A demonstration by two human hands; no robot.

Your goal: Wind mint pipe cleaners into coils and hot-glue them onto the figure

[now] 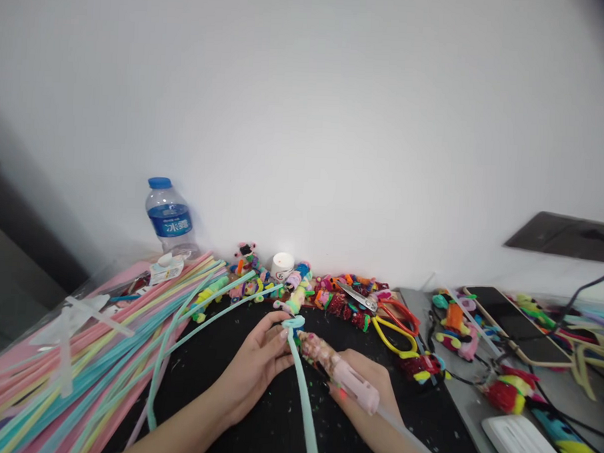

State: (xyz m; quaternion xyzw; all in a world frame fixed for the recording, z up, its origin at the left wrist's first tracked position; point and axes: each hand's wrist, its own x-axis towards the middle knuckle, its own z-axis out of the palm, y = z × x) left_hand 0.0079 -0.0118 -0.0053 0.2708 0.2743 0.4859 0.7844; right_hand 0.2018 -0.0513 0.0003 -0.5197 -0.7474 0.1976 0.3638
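My left hand [259, 355] pinches a mint-green pipe cleaner [302, 387] by its coiled end, above the black work surface [253, 438]. One long tail of it hangs down toward me. In my right hand [370, 383] is a pink glue gun [352, 381] with a bead-covered barrel, and a clear glue stick [408, 431] runs out of its back. The glue gun's front end is close to the coil; whether they touch I cannot tell. The fingers of my right hand are partly hidden behind the gun.
Loose pastel pipe cleaners [90, 377] lie in a big bundle at left, a water bottle [169, 217] behind them. Small pipe-cleaner figures [252, 281], a white cup [282, 266] and scissors [395, 334] line the wall. A phone [518, 326], cables and a white device [525, 446] are at right.
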